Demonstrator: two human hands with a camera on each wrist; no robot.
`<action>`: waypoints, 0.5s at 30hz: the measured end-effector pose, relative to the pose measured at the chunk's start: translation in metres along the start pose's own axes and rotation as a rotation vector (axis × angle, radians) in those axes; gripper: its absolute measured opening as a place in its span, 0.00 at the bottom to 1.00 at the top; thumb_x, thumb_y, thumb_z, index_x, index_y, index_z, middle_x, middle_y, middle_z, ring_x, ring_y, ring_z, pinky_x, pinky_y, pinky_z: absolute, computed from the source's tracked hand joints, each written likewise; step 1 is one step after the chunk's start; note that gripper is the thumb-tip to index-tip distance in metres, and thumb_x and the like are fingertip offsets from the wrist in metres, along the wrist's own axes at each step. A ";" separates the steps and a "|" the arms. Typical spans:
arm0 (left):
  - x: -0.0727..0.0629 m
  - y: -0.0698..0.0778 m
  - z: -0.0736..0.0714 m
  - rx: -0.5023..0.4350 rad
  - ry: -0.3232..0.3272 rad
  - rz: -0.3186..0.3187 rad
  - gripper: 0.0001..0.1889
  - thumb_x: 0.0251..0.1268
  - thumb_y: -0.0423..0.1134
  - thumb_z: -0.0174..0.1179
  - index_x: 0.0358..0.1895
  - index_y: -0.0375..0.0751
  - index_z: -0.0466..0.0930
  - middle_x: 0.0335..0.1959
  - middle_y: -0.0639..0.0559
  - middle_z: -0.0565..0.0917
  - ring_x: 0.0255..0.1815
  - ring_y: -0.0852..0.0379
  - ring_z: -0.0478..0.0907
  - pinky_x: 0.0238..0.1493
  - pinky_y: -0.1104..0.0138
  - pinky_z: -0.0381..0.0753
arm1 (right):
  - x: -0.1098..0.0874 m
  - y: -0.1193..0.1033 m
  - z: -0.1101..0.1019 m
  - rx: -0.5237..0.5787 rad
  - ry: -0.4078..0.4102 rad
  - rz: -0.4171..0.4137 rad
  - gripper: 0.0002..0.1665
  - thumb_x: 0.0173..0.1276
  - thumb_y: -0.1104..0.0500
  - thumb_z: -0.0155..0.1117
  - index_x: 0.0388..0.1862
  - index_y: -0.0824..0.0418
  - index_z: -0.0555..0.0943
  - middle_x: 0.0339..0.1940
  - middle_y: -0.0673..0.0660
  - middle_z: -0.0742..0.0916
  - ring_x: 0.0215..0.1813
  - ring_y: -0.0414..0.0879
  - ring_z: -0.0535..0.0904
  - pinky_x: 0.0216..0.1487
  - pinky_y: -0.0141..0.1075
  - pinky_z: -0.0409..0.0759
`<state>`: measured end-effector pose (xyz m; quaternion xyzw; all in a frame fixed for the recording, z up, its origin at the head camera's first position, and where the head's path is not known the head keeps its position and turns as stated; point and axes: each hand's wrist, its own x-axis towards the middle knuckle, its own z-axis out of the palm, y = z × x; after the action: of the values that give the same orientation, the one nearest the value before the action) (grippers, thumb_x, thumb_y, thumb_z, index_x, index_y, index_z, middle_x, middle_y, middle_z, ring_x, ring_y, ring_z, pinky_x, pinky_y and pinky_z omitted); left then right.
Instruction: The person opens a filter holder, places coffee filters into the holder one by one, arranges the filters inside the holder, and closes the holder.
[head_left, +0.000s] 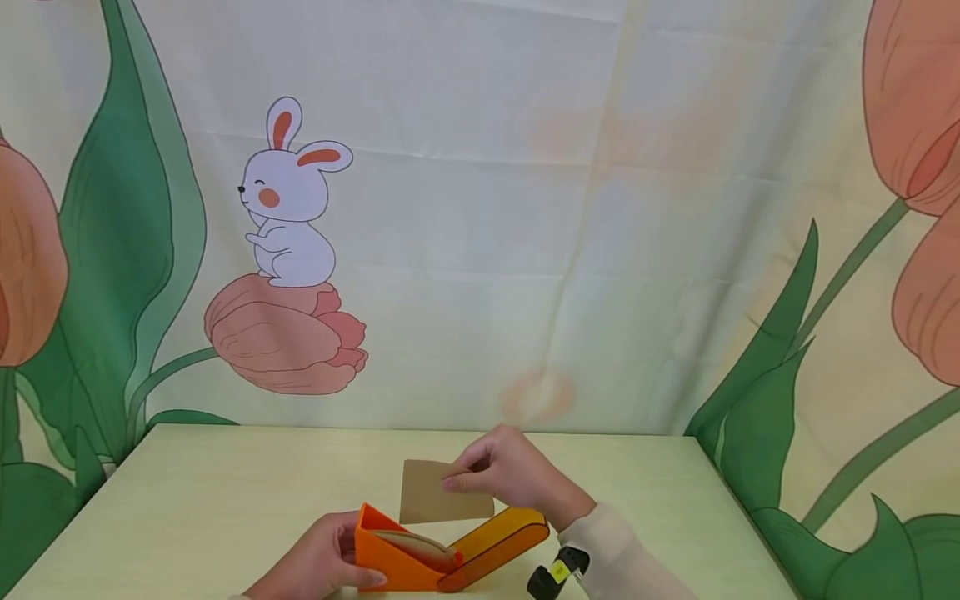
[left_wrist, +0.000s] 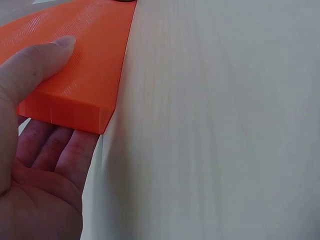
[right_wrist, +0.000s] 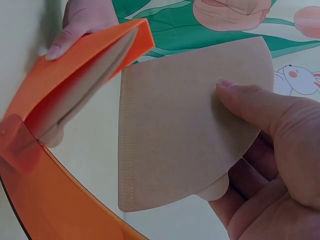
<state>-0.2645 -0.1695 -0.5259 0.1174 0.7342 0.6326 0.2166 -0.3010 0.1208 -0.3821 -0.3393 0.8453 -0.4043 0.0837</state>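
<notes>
My right hand (head_left: 517, 475) pinches a brown paper coffee filter (right_wrist: 185, 125) between thumb and fingers, raised above the table. The filter has a crimped straight edge and a small tab, seen in the right wrist view. My left hand (head_left: 322, 554) grips the end of an orange wedge-shaped filter holder (head_left: 393, 567), thumb on one face and fingers behind or under it. Its hinged, see-through amber lid (head_left: 502, 546) is swung open toward the right. More brown filters (right_wrist: 92, 82) stand inside the holder. The held filter is apart from the holder.
A pale wood-grain table (head_left: 247, 483) lies under both hands. Behind it hangs a cloth backdrop (head_left: 465, 208) printed with a rabbit and tulips. A black and yellow strap (head_left: 558, 572) sits at the right wrist.
</notes>
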 end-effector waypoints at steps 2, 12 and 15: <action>0.000 0.000 0.000 0.009 0.004 -0.001 0.30 0.56 0.38 0.77 0.62 0.35 0.79 0.54 0.46 0.87 0.50 0.50 0.84 0.57 0.61 0.87 | 0.001 0.000 0.004 0.010 -0.006 -0.002 0.03 0.64 0.54 0.77 0.32 0.51 0.94 0.30 0.46 0.92 0.23 0.34 0.71 0.27 0.27 0.69; -0.003 0.002 0.002 0.032 0.016 -0.007 0.30 0.56 0.38 0.76 0.63 0.36 0.78 0.54 0.47 0.87 0.49 0.50 0.84 0.57 0.61 0.86 | 0.004 0.005 0.017 0.038 -0.025 -0.003 0.03 0.63 0.54 0.77 0.32 0.50 0.94 0.24 0.45 0.90 0.19 0.36 0.68 0.24 0.27 0.66; -0.002 0.003 0.002 0.033 0.015 -0.004 0.30 0.56 0.39 0.76 0.63 0.37 0.79 0.54 0.47 0.87 0.49 0.51 0.84 0.56 0.61 0.86 | 0.005 0.005 0.019 0.030 -0.027 0.002 0.03 0.63 0.54 0.77 0.32 0.51 0.94 0.24 0.45 0.90 0.21 0.36 0.71 0.24 0.27 0.69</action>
<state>-0.2619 -0.1683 -0.5231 0.1147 0.7464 0.6207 0.2107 -0.2998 0.1076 -0.3979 -0.3427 0.8382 -0.4121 0.1005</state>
